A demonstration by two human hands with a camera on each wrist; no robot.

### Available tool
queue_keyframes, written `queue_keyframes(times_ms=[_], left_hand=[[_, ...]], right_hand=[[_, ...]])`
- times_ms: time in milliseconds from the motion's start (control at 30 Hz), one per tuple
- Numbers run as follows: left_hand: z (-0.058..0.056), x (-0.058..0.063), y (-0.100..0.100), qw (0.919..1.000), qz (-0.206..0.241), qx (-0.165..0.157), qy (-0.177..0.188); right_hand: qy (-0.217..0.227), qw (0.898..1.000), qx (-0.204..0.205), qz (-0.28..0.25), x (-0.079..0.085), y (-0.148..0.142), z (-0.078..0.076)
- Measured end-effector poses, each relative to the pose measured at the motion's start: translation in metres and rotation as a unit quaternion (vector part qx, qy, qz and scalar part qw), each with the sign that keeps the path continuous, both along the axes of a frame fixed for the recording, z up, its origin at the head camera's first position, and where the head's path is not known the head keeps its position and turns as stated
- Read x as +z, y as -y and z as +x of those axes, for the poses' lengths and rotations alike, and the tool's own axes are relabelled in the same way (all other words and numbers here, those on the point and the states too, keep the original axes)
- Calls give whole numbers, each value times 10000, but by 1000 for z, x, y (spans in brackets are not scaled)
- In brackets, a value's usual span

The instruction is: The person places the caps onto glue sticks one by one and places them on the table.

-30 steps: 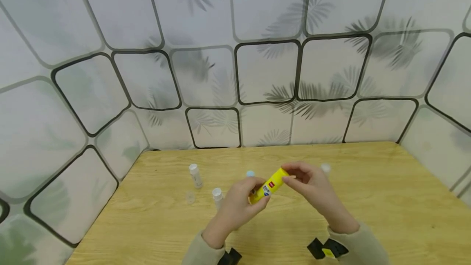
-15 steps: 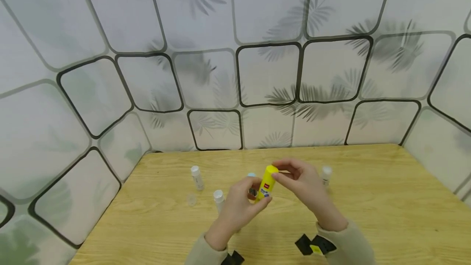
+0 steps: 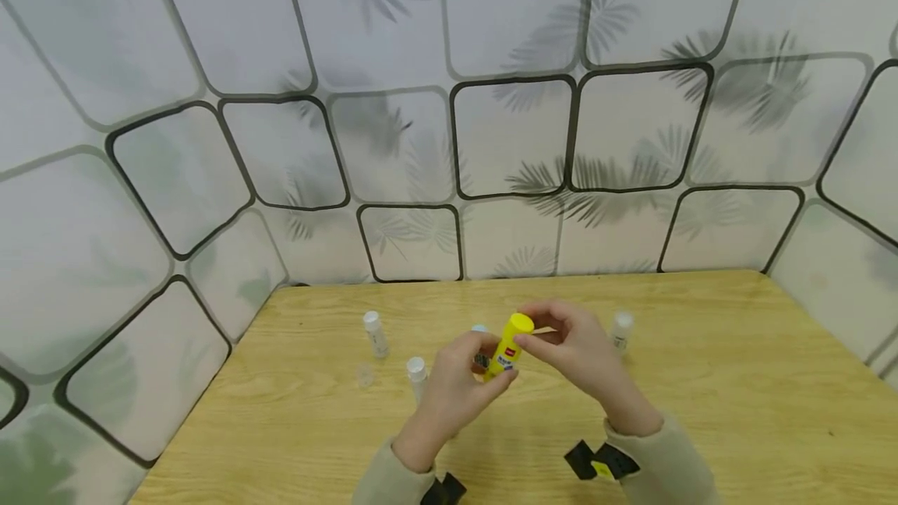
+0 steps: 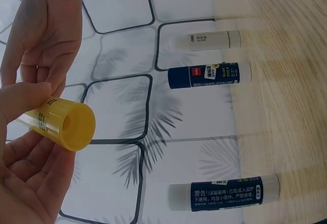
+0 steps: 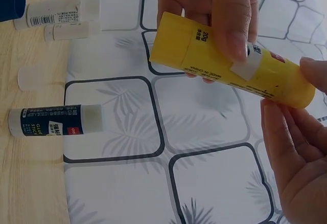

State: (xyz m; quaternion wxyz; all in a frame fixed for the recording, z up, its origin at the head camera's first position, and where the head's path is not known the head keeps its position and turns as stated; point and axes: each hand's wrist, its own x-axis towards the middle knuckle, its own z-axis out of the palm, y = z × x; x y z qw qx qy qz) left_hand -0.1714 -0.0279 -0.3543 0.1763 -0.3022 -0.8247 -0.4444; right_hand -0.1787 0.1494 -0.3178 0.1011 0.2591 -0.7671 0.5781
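Note:
Both hands hold a yellow glue stick (image 3: 507, 348) above the table, tilted with its top end up and to the right in the head view. The left hand (image 3: 456, 384) grips its lower body between thumb and fingers. The right hand (image 3: 571, 345) pinches its upper end, near the red logo. In the left wrist view, the round hollow base of the yellow glue stick (image 4: 76, 127) faces the camera. The right wrist view shows "20g" printed near the base and a white sticker (image 5: 246, 69) beside the left thumb.
Several other glue sticks stand on the wooden table (image 3: 281, 427): white-capped ones at left (image 3: 376, 335), in front (image 3: 417, 375) and at right (image 3: 620, 331), and a dark-labelled one (image 4: 225, 193). A small translucent cap (image 3: 365, 375) lies at left. Patterned cloth walls surround the table.
The yellow glue stick has turned more upright, its top end swinging left with the right hand. The left hand keeps its hold. Over the last half second little has moved.

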Motion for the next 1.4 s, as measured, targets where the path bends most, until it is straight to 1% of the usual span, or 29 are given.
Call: queue_keyframes(times_ms=[133,267,333,533,667,867,1067,1233,1400], left_hand=[[2,-1,0,10000,38,25,-86],[1,-1,1,9992,-13,165,-368],[0,-1,2,9984,-65,241,-501],[-1,0,4,9969,-245,377,-645],[-1,1,5,9957,-291,395,-790],[-2,1,5,9947,-338,395,-892],[-2,1,6,9934,-435,437,-971],[-3,2,6,9926,-476,434,-1033],[-3,2,6,9925,-506,438,-1023]], right_hand=[[2,9998,-203,20,-2,0,1],[-55,9991,-428,-38,-4,-1,0],[-72,9983,-575,-37,-4,-3,-2],[-35,9945,-1038,135,-7,-9,-8],[-22,9924,-1205,259,-11,-11,-13],[112,9915,-1243,364,-20,-13,-23],[178,9905,-1292,447,-36,-12,-35],[270,9877,-1344,751,-47,-11,-44],[349,9843,-1325,1112,-56,-9,-48]])
